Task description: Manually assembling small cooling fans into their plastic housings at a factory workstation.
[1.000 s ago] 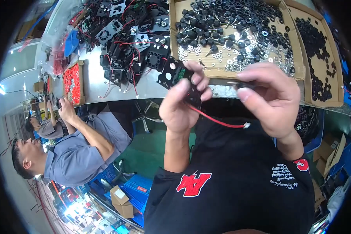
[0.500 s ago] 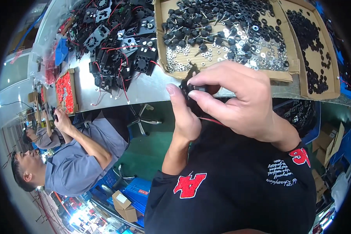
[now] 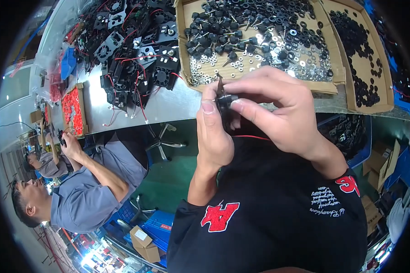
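In front of my chest, my left hand (image 3: pixel 212 136) grips a thin black part (image 3: pixel 221 93), seen nearly edge-on, with a red wire trailing below it. My left thumb presses against its side. From the right, my right hand (image 3: pixel 287 109) pinches a small black knob (image 3: pixel 230 97) between thumb and forefinger, set against the face of that part. Fingers hide most of the part, so its exact kind is unclear. Just beyond my hands lies a cardboard tray (image 3: pixel 325 86) of black knobs on metal screws, black rings, nuts and washers.
Piled black fan assemblies (image 3: pixel 161 77) with red wires cover the metal table (image 3: pixel 164 107) at left. Another cardboard tray (image 3: pixel 385 107) holds black rings at right. Red rings fill a small box (image 3: pixel 73 111) near a co-worker (image 3: pixel 91 200). A blue bin (image 3: pixel 371 136) stands below the table.
The black part has turned more edge-on, and my left thumb has moved onto its side. My right fingers have shifted slightly, showing the knob between them.
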A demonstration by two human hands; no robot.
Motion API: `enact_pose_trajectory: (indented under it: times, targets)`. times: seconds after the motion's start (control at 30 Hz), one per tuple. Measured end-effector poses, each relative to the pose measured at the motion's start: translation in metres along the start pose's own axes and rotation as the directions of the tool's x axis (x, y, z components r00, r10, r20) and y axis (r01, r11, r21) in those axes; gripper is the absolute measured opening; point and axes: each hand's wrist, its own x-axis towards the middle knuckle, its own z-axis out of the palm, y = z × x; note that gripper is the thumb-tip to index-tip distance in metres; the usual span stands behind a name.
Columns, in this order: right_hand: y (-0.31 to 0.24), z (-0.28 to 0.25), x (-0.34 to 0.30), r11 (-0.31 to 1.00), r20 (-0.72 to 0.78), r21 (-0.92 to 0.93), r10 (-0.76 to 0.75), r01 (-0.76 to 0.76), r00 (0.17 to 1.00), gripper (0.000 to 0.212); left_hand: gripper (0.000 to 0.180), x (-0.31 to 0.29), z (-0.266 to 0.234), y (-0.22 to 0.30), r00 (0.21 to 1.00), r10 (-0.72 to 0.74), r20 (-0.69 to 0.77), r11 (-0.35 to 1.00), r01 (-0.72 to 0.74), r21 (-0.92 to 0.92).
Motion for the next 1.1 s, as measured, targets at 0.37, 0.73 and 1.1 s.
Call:
enact_pose_trajectory:
  times: [0.37, 0.73, 1.1]
  targets:
    - [-0.003, -0.005, -0.009, 0.997, -0.046, 0.074, 0.038, -0.035, 0.998, 0.024, 0.076, 0.004, 0.000, 0.003, 0.984, 0.174, 0.045, 0.977, -0.178, 0.122]
    - [0.004, -0.020, -0.019, 0.933, 0.125, 0.306, 0.156, -0.188, 0.980, 0.027, 0.053, 0.009, -0.001, 0.023, 0.948, 0.274, 0.164, 0.778, -0.319, 0.542]
    - [0.003, -0.028, -0.021, 0.987, 0.006, 0.126, 0.101, -0.101, 0.995, 0.032, 0.050, 0.014, 0.015, 0.008, 0.842, 0.516, 0.159, 0.465, -0.431, 0.773]
